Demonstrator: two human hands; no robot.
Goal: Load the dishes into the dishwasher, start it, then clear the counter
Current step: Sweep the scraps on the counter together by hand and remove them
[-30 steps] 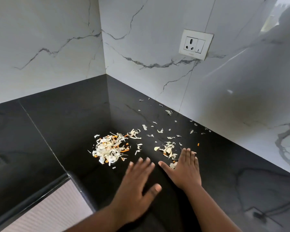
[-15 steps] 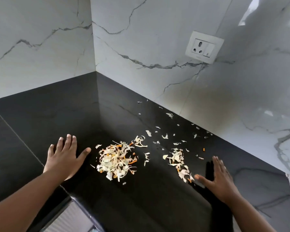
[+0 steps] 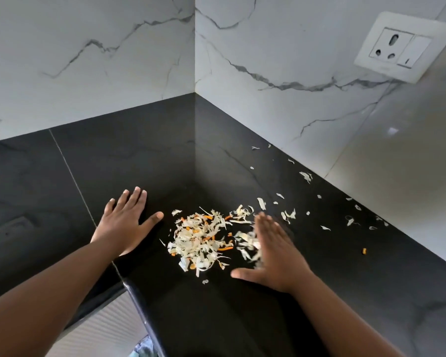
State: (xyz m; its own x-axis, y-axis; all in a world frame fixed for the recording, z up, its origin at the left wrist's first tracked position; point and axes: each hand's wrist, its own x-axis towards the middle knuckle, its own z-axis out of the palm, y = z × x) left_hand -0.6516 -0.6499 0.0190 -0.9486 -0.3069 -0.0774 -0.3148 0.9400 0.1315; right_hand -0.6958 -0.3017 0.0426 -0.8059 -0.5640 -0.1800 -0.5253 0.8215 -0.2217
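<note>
A heap of pale vegetable peelings with orange bits lies on the black stone counter in the corner. My left hand rests flat on the counter just left of the heap, fingers straight, thumb towards it. Flat and blurred, my right hand is against the heap's right side, with a smaller clump of peelings at its inner edge. Loose scraps are strewn to the right along the wall.
White marble-look walls meet at the corner behind the counter. A white wall socket is at the upper right. The counter's front inner edge drops off at the bottom, with a pale ribbed surface below.
My right hand has swept left, pushing the smaller clump of peelings up to the main heap. My left hand has stayed flat on the counter left of the heap.
</note>
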